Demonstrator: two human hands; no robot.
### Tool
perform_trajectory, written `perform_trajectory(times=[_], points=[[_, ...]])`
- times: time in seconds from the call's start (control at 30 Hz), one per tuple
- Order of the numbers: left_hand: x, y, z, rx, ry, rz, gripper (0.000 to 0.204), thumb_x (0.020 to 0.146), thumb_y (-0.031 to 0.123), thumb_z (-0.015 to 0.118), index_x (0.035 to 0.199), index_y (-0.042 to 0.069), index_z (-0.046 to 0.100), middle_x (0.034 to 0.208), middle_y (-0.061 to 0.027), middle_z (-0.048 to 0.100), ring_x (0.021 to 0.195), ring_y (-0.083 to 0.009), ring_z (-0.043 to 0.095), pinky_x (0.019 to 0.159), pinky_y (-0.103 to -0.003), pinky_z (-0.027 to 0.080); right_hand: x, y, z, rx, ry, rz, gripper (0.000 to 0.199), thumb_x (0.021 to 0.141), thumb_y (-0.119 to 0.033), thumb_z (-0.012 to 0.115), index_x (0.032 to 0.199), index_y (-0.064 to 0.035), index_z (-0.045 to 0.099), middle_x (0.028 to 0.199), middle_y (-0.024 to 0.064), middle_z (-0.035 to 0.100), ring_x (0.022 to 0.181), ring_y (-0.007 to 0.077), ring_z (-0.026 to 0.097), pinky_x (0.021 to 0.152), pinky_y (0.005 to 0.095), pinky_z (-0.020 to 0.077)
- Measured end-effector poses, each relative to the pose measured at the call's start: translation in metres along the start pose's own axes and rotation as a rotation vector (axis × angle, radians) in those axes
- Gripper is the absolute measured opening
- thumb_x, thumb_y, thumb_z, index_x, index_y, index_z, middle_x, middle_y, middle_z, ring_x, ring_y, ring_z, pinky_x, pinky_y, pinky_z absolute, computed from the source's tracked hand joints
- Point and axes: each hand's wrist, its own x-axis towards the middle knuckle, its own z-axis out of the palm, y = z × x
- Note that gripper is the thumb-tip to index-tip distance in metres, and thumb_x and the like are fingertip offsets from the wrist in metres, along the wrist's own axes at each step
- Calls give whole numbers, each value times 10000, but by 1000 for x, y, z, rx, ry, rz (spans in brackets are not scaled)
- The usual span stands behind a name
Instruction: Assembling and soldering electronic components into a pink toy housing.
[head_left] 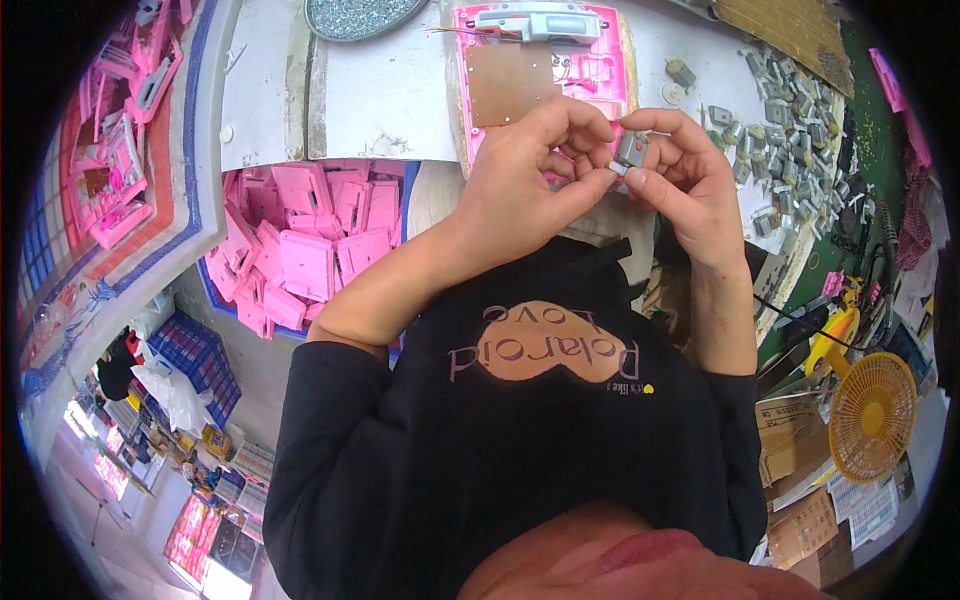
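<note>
Motor (632,150) sits pinched in the right hand (692,185), just beside the pink casing (617,66), while from here I see the left hand (530,165) curled against it, its own hold hidden from me, and more motors (785,110) strewn rightward across the table (662,35).

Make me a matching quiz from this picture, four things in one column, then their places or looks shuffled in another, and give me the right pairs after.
Things
1. Small grey metal part
2. Round dish
3. Fan
4. Pink housing

Places or looks
A. Yellow, at the right of the picture
B. On the table, with a flat brown panel on it
C. At the fingertips, between the left hand and the right hand
D. Holding many tiny shiny pieces

Right pairs: 1-C, 2-D, 3-A, 4-B
</note>
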Motion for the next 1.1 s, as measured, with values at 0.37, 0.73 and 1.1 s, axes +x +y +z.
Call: perform_trajectory(times=[0.37, 0.73, 1.1], points=[[6, 0, -13, 462, 48, 475, 228, 845, -50, 750, 1045, -5, 651, 1005, -105, 711, 904, -188, 707, 810, -302, 568, -3, -12, 2, -796, 119, -613, 318, 763, 29, 813, 1052, 6, 683, 924, 134, 723, 781, 246, 689, 707, 319, 545], [8, 5, -14, 433, 61, 522, 206, 796, -20, 775, 962, 36, 666, 1024, -103, 642, 894, -266, 654, 756, -350, 539, 1, -8, 1, -809, 56, -888, 405, 693, 42, 851, 1050, -17, 667, 911, 131, 709, 771, 278, 683, 655, 339, 539], [16, -6, -14, 218, -42, 298, 215, 784, -5, 783, 955, 47, 664, 1069, -82, 580, 883, -167, 604, 724, -277, 512, -1, 4, -15, -747, 86, -872, 419, 705, 42, 842, 1081, -30, 673, 948, 128, 726, 805, 277, 693, 677, 333, 547]])
